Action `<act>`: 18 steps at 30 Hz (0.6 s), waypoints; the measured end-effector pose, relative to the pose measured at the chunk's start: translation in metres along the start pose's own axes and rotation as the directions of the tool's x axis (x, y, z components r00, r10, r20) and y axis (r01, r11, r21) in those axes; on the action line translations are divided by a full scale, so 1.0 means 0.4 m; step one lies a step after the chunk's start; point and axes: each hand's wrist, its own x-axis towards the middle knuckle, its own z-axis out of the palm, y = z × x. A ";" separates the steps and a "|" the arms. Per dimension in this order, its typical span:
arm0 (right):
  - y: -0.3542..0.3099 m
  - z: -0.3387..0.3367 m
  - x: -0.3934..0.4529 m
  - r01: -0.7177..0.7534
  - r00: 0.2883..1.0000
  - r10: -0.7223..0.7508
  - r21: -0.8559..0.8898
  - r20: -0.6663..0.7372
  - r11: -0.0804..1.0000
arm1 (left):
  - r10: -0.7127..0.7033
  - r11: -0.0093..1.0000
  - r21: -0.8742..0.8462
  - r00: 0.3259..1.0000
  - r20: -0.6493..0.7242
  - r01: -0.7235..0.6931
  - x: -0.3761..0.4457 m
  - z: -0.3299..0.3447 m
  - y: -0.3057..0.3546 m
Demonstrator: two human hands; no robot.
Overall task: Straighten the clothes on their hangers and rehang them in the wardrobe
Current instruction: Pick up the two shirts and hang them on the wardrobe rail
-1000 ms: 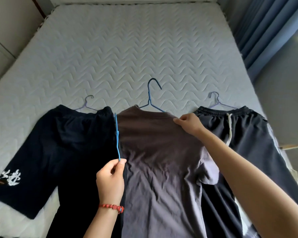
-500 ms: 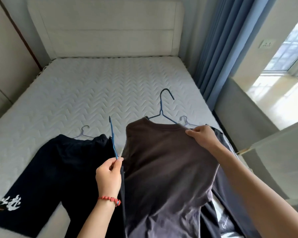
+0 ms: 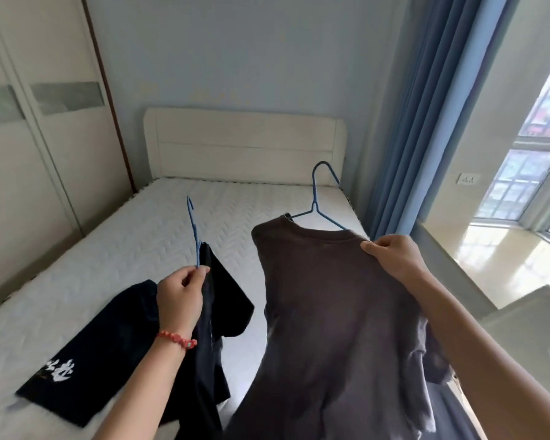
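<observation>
Wardrobe doors are standing far left w/ grey bands across them. Vs 0.5 s ago the view is tilting up: headboard & wall are filling more of the shot, and both garments are riding higher off the bed.

Dark shorts w/ white print are lying flat on the mattress at lower left, long axis running from near-left up toward centre; not lifted. Earlier the grey hanger hook above them was showing, now can't see it.

Left hand, red bead bracelet on the wrist, is pinching the lower end of a thin blue hanger btwn thumb & fingers. That hanger is standing nearly upright, leaning slightly left, tip pointing up & away. A black garment is draping from it, hanging down past the wrist; half a sec ago it was still partly on the bed.

Brown t-shirt is hanging in the air right of centre, long axis roughly vertical, neck up, hem dropping out of frame at the bottom. Its blue wire hanger is poking out of the collar, hook pointing up, opening facing right.

Right hand is clenching the shirt's right shoulder, fabric bunched under the fingers. Blue curtain & window are at far right
</observation>
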 end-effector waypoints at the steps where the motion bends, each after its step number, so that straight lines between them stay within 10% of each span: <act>1: -0.023 -0.010 -0.008 0.016 1.000 -0.016 0.008 -0.007 1.000 | 0.021 1.000 0.012 1.000 -0.007 -0.021 0.001 -0.020 0.023; 18: -0.474 0.163 -0.165 0.263 0.964 -0.263 -0.024 0.035 0.964 | 0.131 0.991 0.041 0.978 -0.161 -0.126 0.120 -0.549 0.090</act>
